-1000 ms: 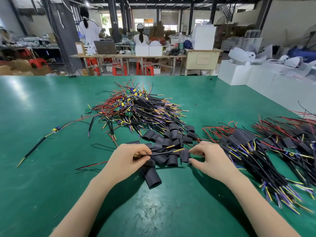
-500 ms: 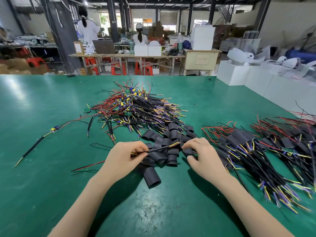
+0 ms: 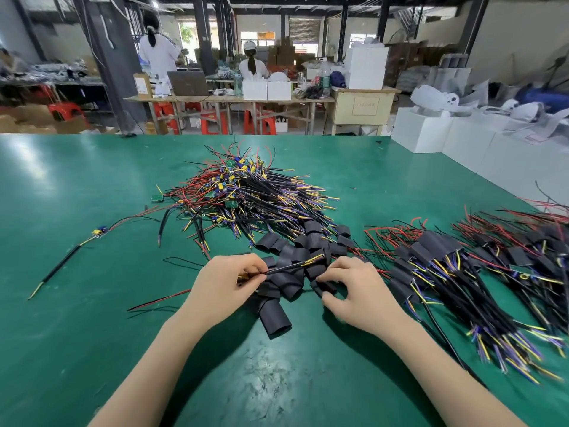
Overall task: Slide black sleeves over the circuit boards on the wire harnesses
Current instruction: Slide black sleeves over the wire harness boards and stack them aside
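**Wire in one hand, sleeve in the other**

Your left hand (image 3: 229, 283) pinched a wire harness (image 3: 294, 265) near the middle of the tabletop (image 3: 77, 318). The wire's long line ran from that hand toward your right, tip pointing at your right hand (image 3: 357, 291). Your right hand's fingers curled around a black sleeve (image 3: 323, 286) at the near edge of the loose sleeve pile (image 3: 303, 248). The sleeve sat just below the wire tip, so the right hand was nearer. I think the tip needed to meet the sleeve's open end.
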